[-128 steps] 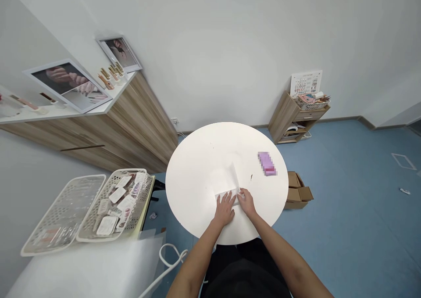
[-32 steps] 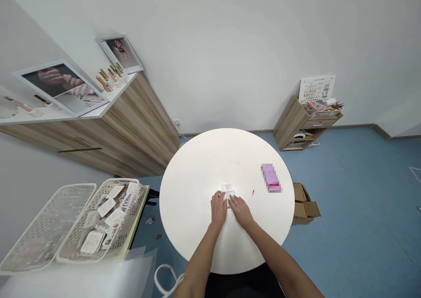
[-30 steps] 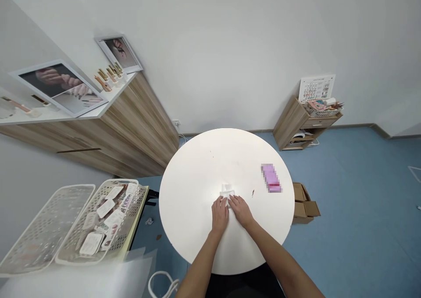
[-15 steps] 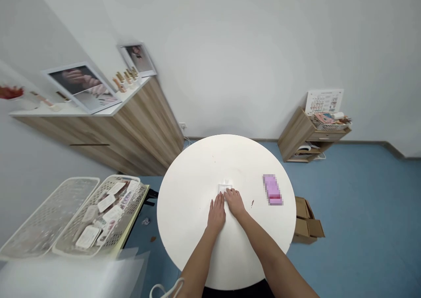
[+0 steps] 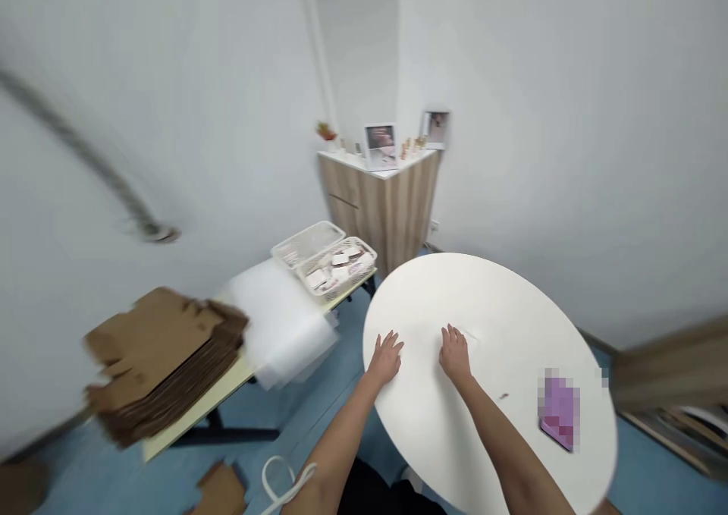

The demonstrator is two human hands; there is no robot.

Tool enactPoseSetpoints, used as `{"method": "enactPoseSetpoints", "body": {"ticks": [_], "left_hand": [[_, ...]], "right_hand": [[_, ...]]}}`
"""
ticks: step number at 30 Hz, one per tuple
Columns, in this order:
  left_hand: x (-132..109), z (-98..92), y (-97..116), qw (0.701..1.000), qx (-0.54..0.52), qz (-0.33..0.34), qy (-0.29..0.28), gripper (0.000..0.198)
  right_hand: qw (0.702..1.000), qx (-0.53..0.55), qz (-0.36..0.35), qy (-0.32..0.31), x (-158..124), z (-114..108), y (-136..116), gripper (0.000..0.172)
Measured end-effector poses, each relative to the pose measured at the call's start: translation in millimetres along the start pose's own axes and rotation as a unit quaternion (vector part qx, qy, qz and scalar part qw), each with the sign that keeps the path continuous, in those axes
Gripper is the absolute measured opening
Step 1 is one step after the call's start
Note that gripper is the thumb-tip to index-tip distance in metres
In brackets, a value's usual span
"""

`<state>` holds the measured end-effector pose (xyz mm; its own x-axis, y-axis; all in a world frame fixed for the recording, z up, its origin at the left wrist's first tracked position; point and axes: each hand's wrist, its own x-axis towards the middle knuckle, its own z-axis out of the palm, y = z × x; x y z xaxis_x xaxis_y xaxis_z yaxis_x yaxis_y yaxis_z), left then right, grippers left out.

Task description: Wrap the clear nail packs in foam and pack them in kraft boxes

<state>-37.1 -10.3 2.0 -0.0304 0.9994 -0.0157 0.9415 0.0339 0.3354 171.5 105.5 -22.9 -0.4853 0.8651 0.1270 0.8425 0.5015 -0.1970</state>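
My left hand [image 5: 386, 358] is over the left edge of the white round table [image 5: 449, 287], its fingers spread and nothing in them. Nearer the middle, my right hand [image 5: 455, 353] is low over the tabletop with fingers stretched out and slightly apart. Just beyond its fingertips lies a small, pale, flat packet [image 5: 469, 334], hard to make out against the white surface. Whether the right fingers touch it, I cannot tell.
A purple, pixelated flat object [image 5: 560, 409] lies on the table's right side. To the left, a side table holds flattened cardboard boxes [image 5: 153, 348], translucent sheets [image 5: 278, 314] and a white basket [image 5: 364, 253] of small packs. A wooden cabinet [image 5: 392, 219] stands in the corner.
The view has swung left, bringing the cardboard stack into sight. My hands have moved apart and off the packet, the left one toward the table's left edge.
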Motion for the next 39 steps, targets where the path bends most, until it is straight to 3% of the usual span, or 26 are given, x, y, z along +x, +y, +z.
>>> {"method": "enactPoseSetpoints", "body": {"ticks": [3,7,11,15,19,22,27,33,39], "left_hand": [[-48.8,-33.9,-48.5,0.995,-0.007,-0.089,0.047,0.043],[-132.0,-75.5,-115.0,0.972,-0.003,-0.200,0.126,0.041],[-225.7,-111.5,-175.1,0.937,0.014,-0.292,0.194,0.039],[-305.9,-142.4,-226.1,0.898,0.038,-0.373,0.231,0.043],[-356.9,-161.2,-266.6,0.877,0.047,-0.412,0.241,0.049],[-376.1,-169.4,-288.2,0.883,0.049,-0.405,0.234,0.049],[-381.2,-186.0,-312.3,0.894,0.080,-0.368,0.245,0.031],[-373.4,-201.1,-328.0,0.898,0.122,-0.349,0.238,0.019],[-369.3,-205.4,-335.8,0.881,0.147,-0.376,0.246,0.014]], "right_hand": [[0.996,0.005,-0.086,-0.012,22.0,-2.9,-51.8,0.055],[0.976,0.023,-0.216,-0.021,49.2,0.3,-146.2,0.049],[0.942,0.049,-0.331,-0.030,62.1,6.6,-265.3,0.046],[0.903,0.075,-0.422,-0.037,55.1,14.9,-396.0,0.045],[0.857,0.105,-0.501,-0.049,39.3,23.5,-512.5,0.045],[0.829,0.104,-0.542,-0.091,31.7,29.5,-576.4,0.045],[0.832,0.075,-0.521,-0.177,35.1,34.4,-631.7,0.044],[0.830,0.040,-0.496,-0.251,56.4,22.5,-653.1,0.027],[0.803,-0.033,-0.538,-0.254,73.2,7.6,-670.0,0.020]]}}
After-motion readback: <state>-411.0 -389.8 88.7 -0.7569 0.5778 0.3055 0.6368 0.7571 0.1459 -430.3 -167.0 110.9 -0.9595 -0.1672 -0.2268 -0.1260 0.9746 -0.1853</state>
